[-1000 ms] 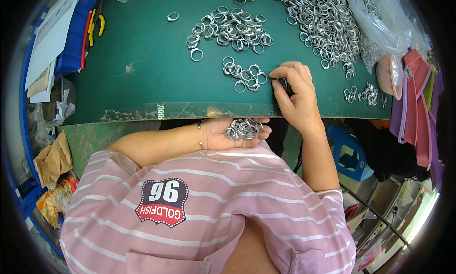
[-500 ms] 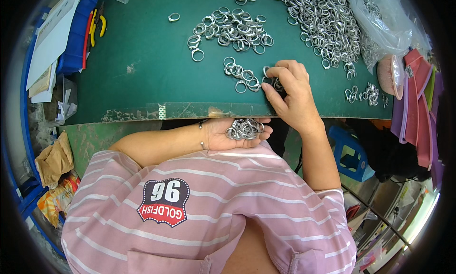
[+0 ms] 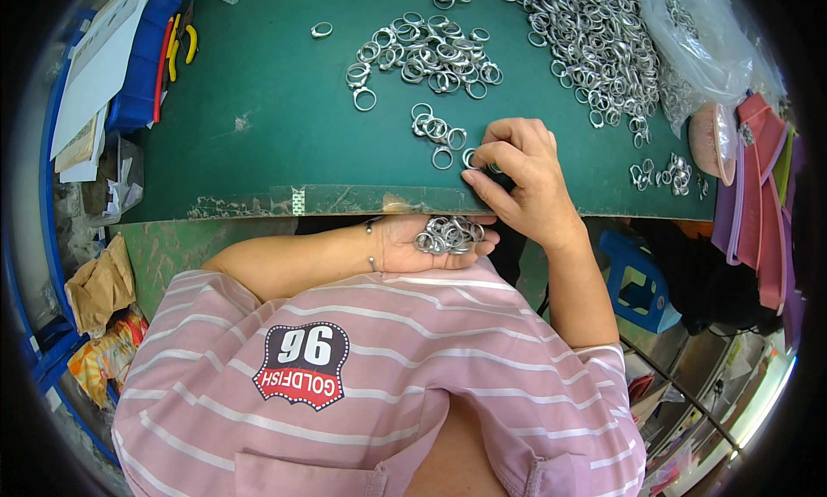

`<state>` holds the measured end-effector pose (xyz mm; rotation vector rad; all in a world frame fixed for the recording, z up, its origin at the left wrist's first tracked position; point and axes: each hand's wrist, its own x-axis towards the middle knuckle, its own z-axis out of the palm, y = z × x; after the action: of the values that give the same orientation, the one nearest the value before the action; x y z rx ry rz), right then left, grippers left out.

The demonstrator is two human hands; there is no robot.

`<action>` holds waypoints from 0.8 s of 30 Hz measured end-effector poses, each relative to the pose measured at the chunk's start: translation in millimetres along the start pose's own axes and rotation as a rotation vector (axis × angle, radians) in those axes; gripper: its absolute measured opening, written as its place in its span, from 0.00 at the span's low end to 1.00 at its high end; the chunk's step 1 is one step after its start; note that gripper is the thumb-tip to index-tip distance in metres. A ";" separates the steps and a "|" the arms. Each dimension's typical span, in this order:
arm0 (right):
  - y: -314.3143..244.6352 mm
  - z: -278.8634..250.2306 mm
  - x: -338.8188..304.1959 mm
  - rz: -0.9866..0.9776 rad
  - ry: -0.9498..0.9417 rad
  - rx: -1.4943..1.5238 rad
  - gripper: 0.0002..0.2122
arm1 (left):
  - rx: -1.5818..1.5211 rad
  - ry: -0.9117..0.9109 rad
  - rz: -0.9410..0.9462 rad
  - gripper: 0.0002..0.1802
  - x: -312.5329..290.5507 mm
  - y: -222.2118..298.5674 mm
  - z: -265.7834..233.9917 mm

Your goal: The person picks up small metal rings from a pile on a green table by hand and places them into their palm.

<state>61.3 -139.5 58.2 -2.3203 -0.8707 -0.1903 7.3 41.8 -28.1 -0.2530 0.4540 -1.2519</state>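
Palm up just below the table's near edge, my left hand [image 3: 398, 246] is cupped with its fingers partly extended, holding a heap of silver metal rings [image 3: 448, 235]. Over the table in front of it, my right hand [image 3: 530, 180] has its thumb and fingers bent together around a silver ring [image 3: 469, 158]. Another ring shows partly under those fingers. Left of the fingertips lies a small group of rings [image 3: 438, 130]. A larger cluster of rings [image 3: 431, 53] spreads beyond it, and a single ring [image 3: 321, 30] lies apart at the far left.
A big pile of rings [image 3: 594, 49] fills the far right, beside a clear plastic bag [image 3: 693, 53]. Several small metal pieces [image 3: 679, 174] lie near the right edge. Yellow-handled pliers [image 3: 190, 45] rest by a blue bin [image 3: 138, 83] at left. A blue stool [image 3: 637, 282] stands below.
My right hand has shifted slightly left and toward me, its fingertips now at a ring at the edge of the small group. My left hand stays in place with its rings.
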 end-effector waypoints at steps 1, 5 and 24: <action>0.4 0.2 0.1 -0.005 -0.002 0.001 0.13 | 0.002 -0.001 -0.003 0.23 0.2 0.6 -1.5; -18.6 9.2 9.8 0.137 0.097 -0.009 0.15 | -0.051 -0.031 -0.031 0.23 0.8 2.3 -5.0; -13.5 35.1 14.0 0.070 0.214 0.033 0.10 | -0.028 0.003 -0.019 0.23 1.5 2.7 -1.3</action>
<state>60.5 -102.5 42.6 -2.2465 -0.6804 -0.3833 9.4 41.2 -30.7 -0.2796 0.4731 -1.2654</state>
